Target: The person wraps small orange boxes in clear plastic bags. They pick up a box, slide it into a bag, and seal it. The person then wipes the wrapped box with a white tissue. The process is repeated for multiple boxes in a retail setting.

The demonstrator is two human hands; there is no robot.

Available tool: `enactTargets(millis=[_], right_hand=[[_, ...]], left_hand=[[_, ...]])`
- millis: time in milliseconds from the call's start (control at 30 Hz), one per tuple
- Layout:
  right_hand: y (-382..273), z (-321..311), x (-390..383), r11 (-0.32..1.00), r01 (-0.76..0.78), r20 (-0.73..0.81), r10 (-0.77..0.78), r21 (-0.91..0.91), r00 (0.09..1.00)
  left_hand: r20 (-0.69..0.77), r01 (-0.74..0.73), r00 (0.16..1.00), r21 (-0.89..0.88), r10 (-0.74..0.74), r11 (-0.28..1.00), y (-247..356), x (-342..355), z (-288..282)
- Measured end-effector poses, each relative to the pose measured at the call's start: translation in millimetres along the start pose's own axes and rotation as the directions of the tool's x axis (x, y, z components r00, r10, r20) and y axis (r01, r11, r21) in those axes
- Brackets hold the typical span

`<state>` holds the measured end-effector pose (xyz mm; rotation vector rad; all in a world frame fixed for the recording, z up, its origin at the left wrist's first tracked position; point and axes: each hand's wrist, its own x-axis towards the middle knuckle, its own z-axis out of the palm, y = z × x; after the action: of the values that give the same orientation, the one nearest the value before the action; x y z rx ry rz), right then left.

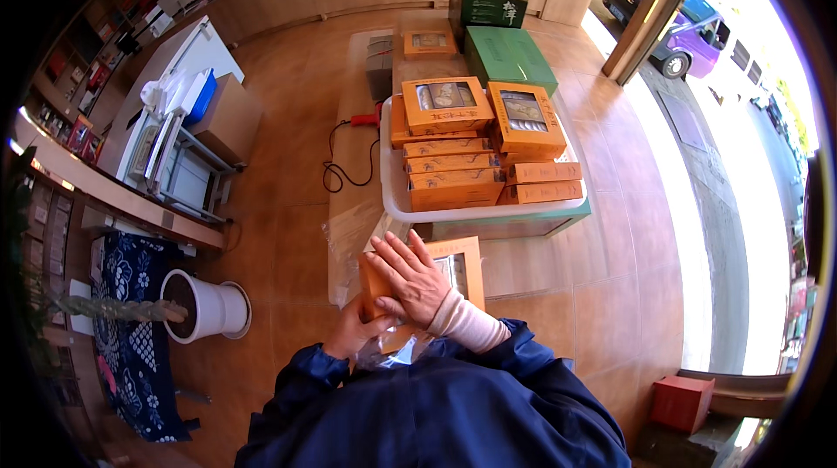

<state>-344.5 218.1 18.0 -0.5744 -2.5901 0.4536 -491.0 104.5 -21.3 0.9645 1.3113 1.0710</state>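
Close to my body, an orange box (374, 283) stands on edge between my hands, with clear plastic film (392, 348) bunched at its lower end. My left hand (353, 328) grips the box low on its left side; part of those fingers is hidden. Across the box's right side lies my right hand (411, 283), its fingers stretched out and flat. Just beyond my right wrist is a second orange box (472, 269) with a window, partly covered by the hand. Ahead, a white tray (397, 204) holds several orange windowed boxes (447, 105) in stacks.
A red-handled tool (365, 120) with a black cord lies left of the tray. Behind are a green box (510, 56) and a dark carton (486, 7). Loose clear film (342, 250) hangs near the tray's front left. A white plant pot (214, 307) stands on the left.
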Motion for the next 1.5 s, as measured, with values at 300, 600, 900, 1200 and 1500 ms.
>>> enactTargets(millis=[300,600,900,1200,1500], right_hand=[[113,7,-39,0.922,-0.387,-0.145,0.380,-0.018,0.913],[209,-1,81,0.788,-0.599,-0.214,0.566,-0.144,0.796],[214,25,88,0.950,-0.312,-0.224,0.305,0.004,0.926],[132,8,14,0.950,-0.130,-0.423,0.246,0.284,0.872],[93,-27,20,0.832,-0.067,-0.150,0.177,0.551,0.973]], left_hand=[[-0.038,0.208,0.975,-0.185,-0.218,0.961,15,-42,-68],[-0.345,-0.014,0.927,-0.418,-0.144,0.908,22,-19,-48],[-0.327,-0.001,0.929,-0.477,-0.177,0.879,12,-16,-45],[-0.231,0.031,0.964,-0.404,-0.135,0.914,6,-8,-52],[-0.024,0.114,0.993,-0.058,-0.116,0.992,24,-4,-35]])
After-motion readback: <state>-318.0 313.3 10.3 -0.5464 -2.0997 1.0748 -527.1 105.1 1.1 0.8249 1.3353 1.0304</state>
